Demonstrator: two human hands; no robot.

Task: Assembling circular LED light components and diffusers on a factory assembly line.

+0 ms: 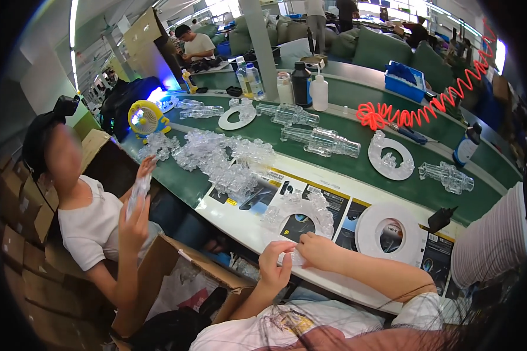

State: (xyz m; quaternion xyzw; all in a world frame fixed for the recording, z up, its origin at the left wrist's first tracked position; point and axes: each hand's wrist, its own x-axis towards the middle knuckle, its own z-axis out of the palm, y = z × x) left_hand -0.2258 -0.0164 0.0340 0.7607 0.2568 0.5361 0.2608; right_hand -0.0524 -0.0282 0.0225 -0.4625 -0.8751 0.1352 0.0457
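Note:
My left hand and my right hand meet at the near edge of the table. Both are closed on a small clear plastic part, mostly hidden by the fingers, so its exact shape cannot be made out. Just beyond them lies a white ring with clear plastic parts standing around it. To the right of my right hand is a stack of flat white rings. A large heap of clear plastic parts spreads over the table further left.
A co-worker at the left holds a clear part. An open cardboard box stands between us. A ribbed white stack rises at the right. Bottles, a yellow fan and a red coiled hose are farther back.

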